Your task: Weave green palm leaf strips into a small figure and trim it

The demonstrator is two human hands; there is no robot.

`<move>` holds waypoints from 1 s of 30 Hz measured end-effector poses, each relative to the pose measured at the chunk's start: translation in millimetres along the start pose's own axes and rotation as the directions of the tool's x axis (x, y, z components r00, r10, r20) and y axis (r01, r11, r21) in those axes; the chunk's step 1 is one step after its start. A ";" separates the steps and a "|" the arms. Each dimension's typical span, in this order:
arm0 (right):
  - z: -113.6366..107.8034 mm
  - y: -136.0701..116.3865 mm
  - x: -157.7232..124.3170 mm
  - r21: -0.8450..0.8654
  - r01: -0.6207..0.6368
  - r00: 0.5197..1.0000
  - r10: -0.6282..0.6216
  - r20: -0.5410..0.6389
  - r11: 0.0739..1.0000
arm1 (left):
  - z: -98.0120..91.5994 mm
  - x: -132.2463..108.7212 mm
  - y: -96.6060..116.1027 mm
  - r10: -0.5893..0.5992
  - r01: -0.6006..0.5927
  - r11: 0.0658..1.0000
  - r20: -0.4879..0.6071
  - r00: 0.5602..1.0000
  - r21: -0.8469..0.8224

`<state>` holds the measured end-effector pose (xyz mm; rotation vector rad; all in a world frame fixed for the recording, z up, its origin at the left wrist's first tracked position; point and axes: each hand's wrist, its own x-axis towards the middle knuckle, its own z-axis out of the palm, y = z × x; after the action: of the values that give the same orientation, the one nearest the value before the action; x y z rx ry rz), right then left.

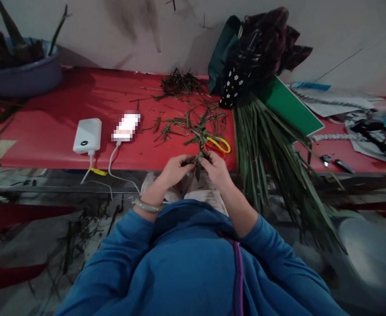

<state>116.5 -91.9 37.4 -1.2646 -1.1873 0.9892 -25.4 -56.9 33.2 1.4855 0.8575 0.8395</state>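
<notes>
Between my two hands is a small woven piece of green palm leaf [200, 154], held at the table's front edge. My left hand [180, 169] pinches it from the left with thumb and fingertips. From the right, my right hand [215, 166] grips the same piece, fingers closed. A short leaf end hangs below my fingertips. Just beyond lie scissors with yellow handles [219, 145], partly hidden by the woven piece. Cut leaf scraps [173, 127] are scattered past them on the red tabletop [48, 149].
Long palm leaves [255, 149] hang over the edge on the right, beside a green board [291, 107] and dark bags [255, 48]. A white power bank [87, 136] and a cabled phone [126, 127] lie left. A blue basin [22, 77] stands far left.
</notes>
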 end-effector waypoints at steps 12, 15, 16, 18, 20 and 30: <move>6.5 -9.1 -5.2 0.007 -0.098 0.992 0.097 0.084 0.995 | -6.4 8.8 3.9 0.408 -0.197 0.859 -0.399 0.821 0.473; 8.6 -8.6 -4.0 0.045 -0.080 0.995 0.078 0.056 0.996 | -1.4 5.9 2.6 0.384 -0.181 0.888 -0.466 0.797 0.422; 8.6 -7.9 -3.6 0.048 -0.074 0.996 0.072 0.042 0.996 | 0.4 3.6 1.7 0.382 -0.179 0.894 -0.490 0.784 0.411; 8.0 -6.2 -2.7 0.030 -0.055 0.998 0.055 0.006 0.998 | 4.0 -1.6 0.2 0.386 -0.175 0.900 -0.542 0.747 0.400; 7.4 -4.8 -1.9 -0.002 -0.018 1.000 0.018 -0.019 1.000 | 7.7 -5.9 0.1 0.358 -0.185 0.916 -0.521 0.775 0.355; 9.3 -22.0 -9.5 -0.261 0.202 0.979 -0.204 0.017 0.944 | 21.4 -7.3 28.6 -0.046 -0.121 0.873 -0.326 0.944 -0.473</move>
<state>104.2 -101.7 57.7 -1.3176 -1.4448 0.6892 -8.6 -75.3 59.9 0.9291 0.7802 1.2546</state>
